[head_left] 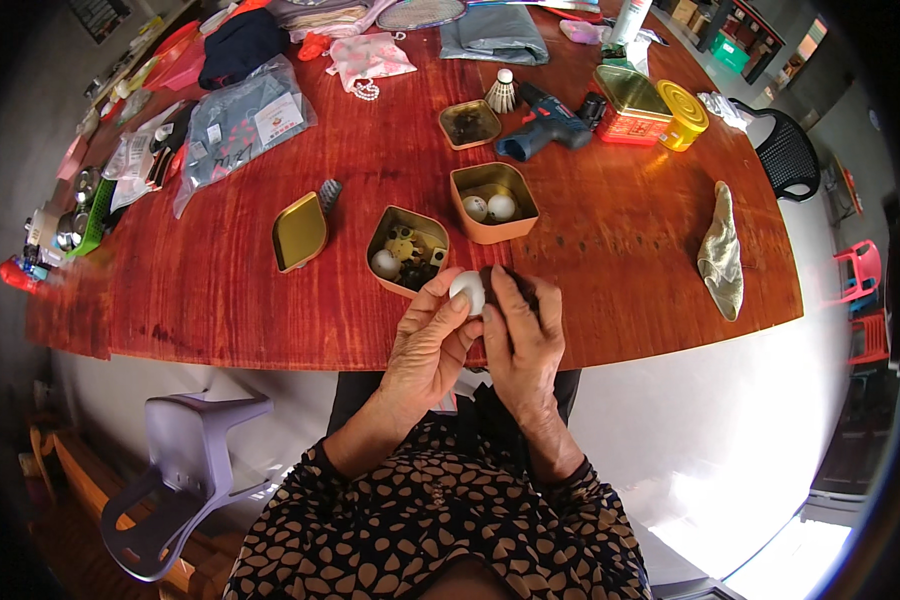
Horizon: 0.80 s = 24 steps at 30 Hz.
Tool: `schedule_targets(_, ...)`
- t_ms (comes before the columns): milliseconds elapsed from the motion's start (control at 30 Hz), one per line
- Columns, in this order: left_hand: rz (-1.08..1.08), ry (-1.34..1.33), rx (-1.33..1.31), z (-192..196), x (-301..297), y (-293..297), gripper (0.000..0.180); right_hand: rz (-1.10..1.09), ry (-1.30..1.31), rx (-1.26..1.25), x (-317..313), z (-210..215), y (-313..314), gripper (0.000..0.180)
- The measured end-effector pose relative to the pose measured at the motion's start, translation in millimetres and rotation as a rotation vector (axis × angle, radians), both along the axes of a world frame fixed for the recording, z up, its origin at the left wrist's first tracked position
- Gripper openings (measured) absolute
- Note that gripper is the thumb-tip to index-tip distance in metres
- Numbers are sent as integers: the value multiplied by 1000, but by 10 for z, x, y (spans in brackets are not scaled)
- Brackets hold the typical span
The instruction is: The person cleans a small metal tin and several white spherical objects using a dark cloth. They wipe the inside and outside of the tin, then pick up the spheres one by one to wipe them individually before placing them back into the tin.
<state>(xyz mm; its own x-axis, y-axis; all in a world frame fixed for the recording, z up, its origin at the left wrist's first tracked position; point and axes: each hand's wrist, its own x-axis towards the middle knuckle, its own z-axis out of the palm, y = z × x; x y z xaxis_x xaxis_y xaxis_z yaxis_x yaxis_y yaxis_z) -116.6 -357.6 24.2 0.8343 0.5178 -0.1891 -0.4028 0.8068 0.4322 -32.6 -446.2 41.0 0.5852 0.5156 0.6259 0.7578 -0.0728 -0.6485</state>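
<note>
Above the table's near edge, my left hand (428, 345) pinches a white, round, ball-like thing (464, 287) between thumb and fingers. The fingers of my right hand (523, 335) are curled against its other side, with something dark behind them that I cannot make out. Just beyond my left hand stands an open orange tin (406, 218) with a white ball (385, 264) and several small brass-coloured and dark pieces. A second open orange tin (503, 232), farther off and to the right, holds two white balls (488, 207).
A gold-lined lid (300, 232) lies left of the tins, another tin lid (470, 124) beyond them. Near that are a shuttlecock (503, 92), a blue power drill (545, 125), a red tin (632, 105) and a yellow tin (682, 115). A cloth (722, 255) lies right; a purple chair (185, 450) stands lower left.
</note>
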Motion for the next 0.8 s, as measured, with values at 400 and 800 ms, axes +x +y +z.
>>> schedule_targets(400, -47, 129, -8, 28, -24, 26, 41, 294, 61, -6, -54, 37, -309, 35)
schedule_targets(800, -18, 54, 33, 23, -19, 8, 35, 85, 198, 4, -128, 51, -60, 40)
